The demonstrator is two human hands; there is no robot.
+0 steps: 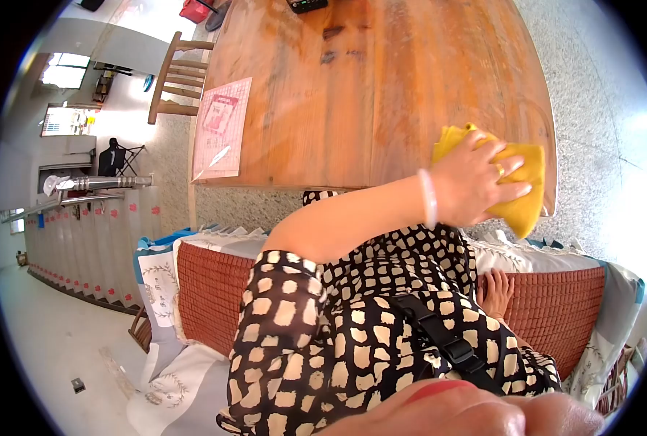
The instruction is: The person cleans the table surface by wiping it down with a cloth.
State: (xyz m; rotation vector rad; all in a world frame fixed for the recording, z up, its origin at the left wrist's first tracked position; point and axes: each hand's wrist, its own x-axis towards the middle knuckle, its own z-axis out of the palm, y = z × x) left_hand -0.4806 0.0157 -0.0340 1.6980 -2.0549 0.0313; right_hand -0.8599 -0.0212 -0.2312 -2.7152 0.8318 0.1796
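Head view: yellow cloth gathered under one hand at the table's near edge

Closest lies a black garment (pixel 360 341) printed with irregular cream patches, crossed by a dark strap with a smooth plastic buckle (pixel 458 350). The right hand (pixel 494 292) holds nothing; its fingers lie open on a ribbed, red-brown seat mat (pixel 559 309), probably to steady the body while the other arm reaches across. Pale fabric with a leafy print and blue-green edging surrounds the mat.

Beyond it, the left hand (pixel 479 178) grips a yellow cloth (pixel 528 189), back of the hand up and fingers spread. The cloth is bunched beneath palm and fingers, a hold that seems meant to spread pressure over its soft folds. It sits at the near right part of the table, one rounded corner drooping past the edge. A pale bracelet (pixel 429 198) circles the wrist, and a gold-coloured ring shows on one finger.

The wooden table (pixel 352 109) is glossy orange-brown, with long grain, dark knots and rounded corners. A flat pink-and-white sheet (pixel 222 129) lies along its left side, perhaps kept there out of the arm's way; its print is too small to read. Farther off stand a slatted wooden chair (pixel 182 78) and, at the top of the view, a dark object (pixel 307 5), cut off by the frame.
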